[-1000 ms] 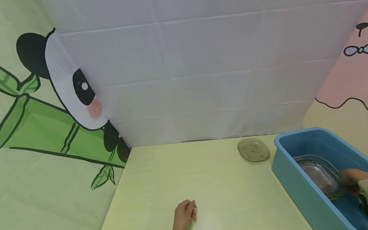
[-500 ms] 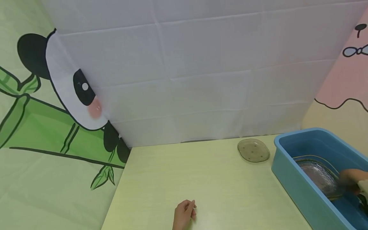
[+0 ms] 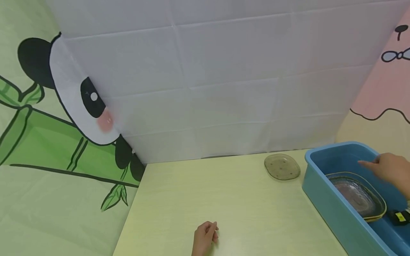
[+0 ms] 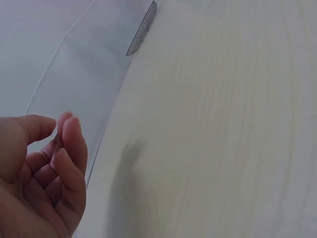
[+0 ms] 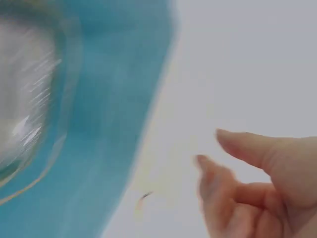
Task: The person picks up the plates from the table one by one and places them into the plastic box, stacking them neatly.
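Observation:
My right hand (image 3: 389,172) is raised over the blue plastic tub (image 3: 330,204), holding nothing. In the right wrist view its thumb and index finger stand apart and the other fingers curl loosely. Below it in the tub lie clear glass dishes (image 3: 353,197) with gold rims, seemingly stacked. My left hand (image 3: 205,236) hovers over or rests on the pale table near its front; I cannot tell which. The left wrist view shows its fingers loosely bent, with nothing between them. A flat greenish glass dish (image 3: 282,167) with small dots sits on the table left of the tub.
The pale yellow table (image 3: 208,192) ends at a white cloth wall (image 3: 224,89). A panda-printed cloth (image 3: 64,117) hangs on the left. A black object with a yellow label (image 3: 399,217) shows just below the right wrist.
My right hand has lifted from the glass dishes in the tub and moved up, leaving their near edge uncovered. The left hand and the dish on the table have hardly moved.

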Available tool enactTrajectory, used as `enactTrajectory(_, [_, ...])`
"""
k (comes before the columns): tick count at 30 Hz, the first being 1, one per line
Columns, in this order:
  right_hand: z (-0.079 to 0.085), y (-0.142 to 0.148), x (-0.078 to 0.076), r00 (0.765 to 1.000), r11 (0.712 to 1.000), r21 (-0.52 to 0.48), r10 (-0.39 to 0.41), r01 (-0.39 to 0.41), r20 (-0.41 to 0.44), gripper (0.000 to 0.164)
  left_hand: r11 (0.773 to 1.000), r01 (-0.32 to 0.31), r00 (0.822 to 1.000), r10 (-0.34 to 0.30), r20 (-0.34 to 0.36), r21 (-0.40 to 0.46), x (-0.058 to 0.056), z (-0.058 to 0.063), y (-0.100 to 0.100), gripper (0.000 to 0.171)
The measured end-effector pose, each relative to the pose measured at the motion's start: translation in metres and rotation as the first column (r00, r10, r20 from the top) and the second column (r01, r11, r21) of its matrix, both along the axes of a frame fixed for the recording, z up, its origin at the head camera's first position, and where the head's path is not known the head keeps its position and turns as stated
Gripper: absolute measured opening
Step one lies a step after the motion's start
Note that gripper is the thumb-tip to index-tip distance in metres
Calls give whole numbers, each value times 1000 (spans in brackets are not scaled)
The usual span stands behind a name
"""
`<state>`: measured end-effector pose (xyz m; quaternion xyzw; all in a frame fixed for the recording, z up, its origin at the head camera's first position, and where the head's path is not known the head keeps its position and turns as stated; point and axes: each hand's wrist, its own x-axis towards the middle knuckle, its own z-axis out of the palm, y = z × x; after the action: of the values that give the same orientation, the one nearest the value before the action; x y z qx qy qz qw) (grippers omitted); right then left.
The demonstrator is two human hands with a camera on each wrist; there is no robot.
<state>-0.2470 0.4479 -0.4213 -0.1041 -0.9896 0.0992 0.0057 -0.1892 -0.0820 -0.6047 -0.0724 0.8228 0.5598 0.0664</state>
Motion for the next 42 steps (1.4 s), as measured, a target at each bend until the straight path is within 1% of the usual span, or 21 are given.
enactTrajectory(3, [28,-34,9,989,997,-72,8,-19,-151,68,1000,1,1000,-1,-3,0,0,-1,-1,28])
enactTrajectory(4, [39,-47,14,982,995,-100,10,-30,-190,65,1000,1,1000,-1,-4,0,0,-1,-1,28])
enactTrajectory(7, [61,-85,25,946,978,-192,19,-85,-324,55,1000,0,1000,-1,-9,-3,0,-1,-3,28])
enactTrajectory(9, [70,-110,32,922,951,-286,-3,-117,-386,49,1000,1,1000,-1,-12,1,0,0,-3,28])
enactTrajectory(10, [73,-122,36,908,930,-338,-13,-143,-419,47,1000,2,1000,-2,-13,3,0,1,-3,28])
enactTrajectory(12, [74,-145,41,896,884,-434,-40,-174,-442,45,1000,2,1000,-2,-14,6,0,2,-3,27])
enactTrajectory(13, [71,-156,42,883,861,-470,-55,-195,-467,43,1000,3,1000,-3,-13,6,0,3,-2,27])
enactTrajectory(15, [58,-174,42,833,814,-524,-93,-252,-545,38,1000,5,1000,-5,-15,7,0,3,-2,27])
enactTrajectory(17, [38,-190,37,762,779,-542,-131,-317,-635,33,1000,6,1000,-6,-17,6,-1,2,-2,27])
enactTrajectory(18, [25,-196,33,713,768,-528,-136,-363,-688,32,1000,8,1000,-8,-18,9,-1,2,-2,28])
enactTrajectory(19, [10,-202,29,657,760,-503,-135,-412,-742,30,1000,10,1000,-10,-20,12,-1,2,-1,28])
enactTrajectory(20, [-4,-206,25,613,760,-477,-133,-442,-779,29,1000,10,1000,-9,-22,14,-2,1,-1,28])
enactTrajectory(22, [-34,-212,20,546,763,-424,-111,-489,-830,27,1000,7,1000,-7,-21,14,-2,2,0,28])
enactTrajectory(24, [-62,-214,18,528,770,-402,-100,-496,-843,26,1000,6,1000,-6,-18,17,-2,1,1,28])
enactTrajectory(25, [-74,-214,19,544,766,-422,-114,-485,-831,26,1000,7,1000,-6,-15,17,-2,1,1,28])
enactTrajectory(26, [-84,-213,20,572,766,-449,-131,-460,-810,27,1000,7,1000,-7,-14,15,-2,1,1,28])
enactTrajectory(28, [-102,-210,24,648,750,-534,-188,-390,-738,29,1000,8,1000,-8,-10,15,-1,0,1,27])
enactTrajectory(31, [-120,-205,31,767,713,-661,-284,-233,-576,31,1000,8,1000,-8,-12,16,-1,-1,1,27])
enactTrajectory(33, [-128,-201,34,820,690,-712,-330,-129,-468,33,1000,7,1000,-7,-15,17,-1,-1,1,28])
enactTrajectory(36, [-139,-195,38,861,676,-736,-351,-40,-369,37,1000,4,1000,-4,-18,21,-2,0,1,27])
enactTrajectory(42, [-158,-189,42,910,695,-718,-326,46,-257,44,1000,-3,1000,3,-15,12,-3,2,1,26])
